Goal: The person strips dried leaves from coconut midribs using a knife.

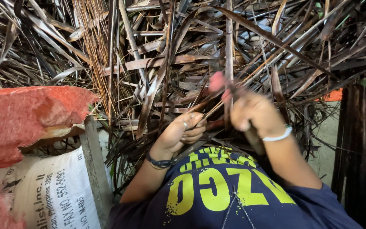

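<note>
A thin dry leaf rib (217, 108) ran taut between both hands, just above the dark shirt (217, 191), likely held tight for stripping. Left hand (182, 132) curled closed around its lower end; right hand (255, 113), blurred, fisted on a pink-handled tool (217, 81).

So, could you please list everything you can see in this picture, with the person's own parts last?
Dried palm leaves: a large tangled pile, brown and tan, filling the top and middle.
Thin leaf strip: one, tan, held between both hands.
Red foam-like slab: one, torn, at left.
White sack: one, with print, lower left.
Grey post: one, beside the sack.
Orange object: one, partly hidden, at right.
Navy shirt: one, yellow print, bottom centre.
Left hand: dark wristband, ring, fingers curled on the strip.
Right hand: white wristband, blurred, gripping a blurred pink-tipped thing.
</note>
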